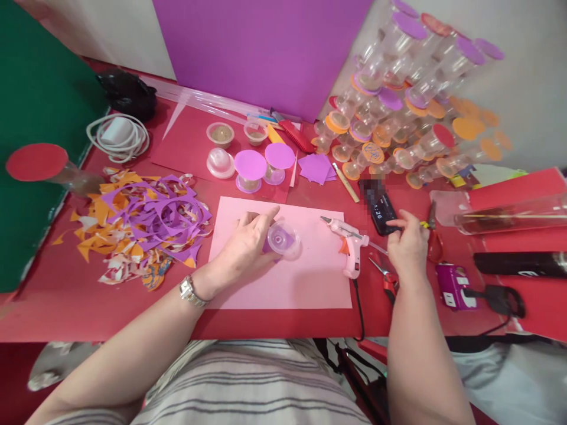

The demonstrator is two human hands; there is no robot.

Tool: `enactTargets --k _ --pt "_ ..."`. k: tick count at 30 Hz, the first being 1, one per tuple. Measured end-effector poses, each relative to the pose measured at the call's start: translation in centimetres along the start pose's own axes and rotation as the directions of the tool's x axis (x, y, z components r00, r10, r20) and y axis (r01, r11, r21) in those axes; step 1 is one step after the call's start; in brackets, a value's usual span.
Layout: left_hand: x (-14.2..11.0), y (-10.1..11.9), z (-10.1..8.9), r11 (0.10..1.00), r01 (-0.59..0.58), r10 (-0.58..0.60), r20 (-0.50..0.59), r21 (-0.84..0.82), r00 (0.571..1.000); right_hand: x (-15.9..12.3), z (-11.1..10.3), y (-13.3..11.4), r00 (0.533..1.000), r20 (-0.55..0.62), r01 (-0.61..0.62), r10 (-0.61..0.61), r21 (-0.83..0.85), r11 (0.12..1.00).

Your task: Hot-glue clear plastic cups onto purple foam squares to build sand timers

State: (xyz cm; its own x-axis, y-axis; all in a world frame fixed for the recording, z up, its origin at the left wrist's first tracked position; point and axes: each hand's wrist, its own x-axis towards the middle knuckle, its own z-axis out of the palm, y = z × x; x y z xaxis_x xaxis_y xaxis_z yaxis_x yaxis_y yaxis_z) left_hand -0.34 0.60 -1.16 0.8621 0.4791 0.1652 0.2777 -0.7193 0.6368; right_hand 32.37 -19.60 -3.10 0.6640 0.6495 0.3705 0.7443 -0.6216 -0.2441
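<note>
My left hand (252, 239), with a watch at its wrist, curls around a small clear plastic cup (280, 238). Purple shows through the cup, which stands on a pink sheet (319, 286). At the right, my right hand (407, 242) has its fingers partly stretched out, the fingertips at the lower edge of a black phone (378, 206) with a lit screen. Between the hands lies a pink glue gun (351, 242), its nozzle pointing left. Red-handled scissors (388, 283) rest below my right hand.
Cut paper scraps (155, 218) are heaped at the left. Behind the sheet stand cups with purple discs (250, 165) and purple paper squares (317, 168). Many stacked cups with coloured discs (390, 118) rise at the back right. A white cable (117, 136) lies at the back left.
</note>
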Motion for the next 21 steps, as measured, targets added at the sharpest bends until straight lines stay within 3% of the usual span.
enactTargets --k 21 --pt "-0.2 -0.1 0.2 1.0 -0.004 0.004 -0.014 -0.013 1.0 1.1 0.4 0.4 1.0 -0.004 -0.029 0.028 -0.066 0.997"
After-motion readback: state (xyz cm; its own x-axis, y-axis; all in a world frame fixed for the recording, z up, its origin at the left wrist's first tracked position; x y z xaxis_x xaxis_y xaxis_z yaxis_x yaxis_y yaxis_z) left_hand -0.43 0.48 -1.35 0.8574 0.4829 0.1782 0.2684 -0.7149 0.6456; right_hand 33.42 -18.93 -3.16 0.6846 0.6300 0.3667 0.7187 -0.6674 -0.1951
